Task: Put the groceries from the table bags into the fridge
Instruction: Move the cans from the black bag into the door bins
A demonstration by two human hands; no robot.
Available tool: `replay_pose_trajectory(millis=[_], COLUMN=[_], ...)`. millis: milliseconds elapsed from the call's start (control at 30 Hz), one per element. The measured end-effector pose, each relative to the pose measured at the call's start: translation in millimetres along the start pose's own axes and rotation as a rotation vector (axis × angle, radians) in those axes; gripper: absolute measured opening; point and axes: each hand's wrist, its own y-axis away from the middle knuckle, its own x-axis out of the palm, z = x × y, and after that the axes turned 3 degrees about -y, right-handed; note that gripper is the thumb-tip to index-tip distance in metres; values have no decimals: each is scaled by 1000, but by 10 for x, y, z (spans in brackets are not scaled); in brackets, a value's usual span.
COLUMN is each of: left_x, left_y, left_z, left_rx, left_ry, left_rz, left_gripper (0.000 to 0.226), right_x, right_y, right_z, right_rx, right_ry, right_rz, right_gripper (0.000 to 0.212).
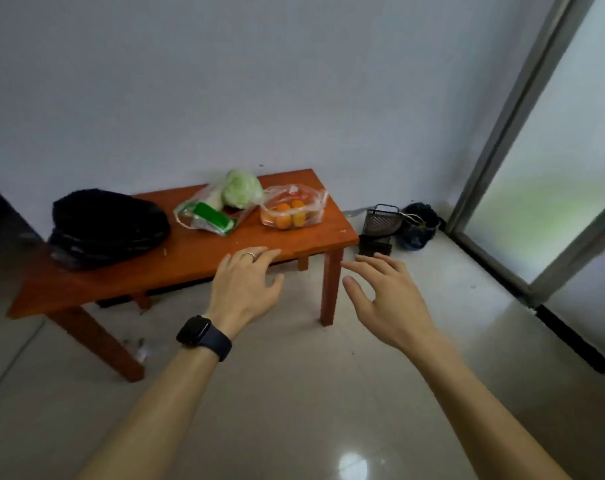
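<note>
**Foreground.** Left hand [240,285], with a black watch [204,336] at the wrist and a ring [249,254] on one finger. Fingers loosely spread, holding nothing, fingertips over the near edge of the table [176,268]; contact with the wood not determinable. Beside it, right hand [380,299], likewise spread wide and empty, out over the floor [328,393] just off the table's right corner.

**Beyond the hands, well apart from both.** Orange bag [292,211], a thin clear plastic bag of oranges [287,216] lying on the right end of the tabletop, mouth slumped open. Probably fairly heavy for its bulk, with round fruit free to roll inside. Film likely slick and easily torn. Best gathered at the neck, with a palm under the load.

**Just left of it.** Vegetable bag [218,206], clear plastic around a pale cabbage [242,188] and a green packet [213,218]. Bulky, soft-leaved and probably lighter. Best cradled from below.

**Further left.** Black bag [107,226], opaque and slumped, contents hidden.

Fridge not in view.
</note>
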Motion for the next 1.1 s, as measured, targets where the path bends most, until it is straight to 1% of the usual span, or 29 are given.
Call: replay_pose_trajectory(millis=[100,300,400,500,633,800,900,1100], left_x=[-218,-565,-645,-658,-604,-432,-339,-149], left_y=[163,378,441,453,384,132,-153,-897], left_z=[886,2562,3218,3730,4259,4847,5209,5992], left_rx=[-103,-228,-281,-319,-348,-363,-379,-408], left_ry=[-22,-31,-5,20,29,39,57,34], left_rz=[-35,-58,-45,-41,-33,15,28,110], left_gripper=[52,52,52,51,50,49,49,48], right_x=[423,1291,1616,1910,2328,2940,3338,4118], right_y=[-290,-787,-966,-1130,-1386,-1845,-2243,-3100], right_z=[681,1972,2484,2871,3221,3451,3550,3770], right_rx=[-112,-201,-215,-248,-259,-272,-282,-274], right_ry=[-20,-69,-111,-125,-159,-174,-186,-229], right_rz=[26,109,147,167,216,291,328,429], right_gripper=[37,41,44,45,47,45,44,38])
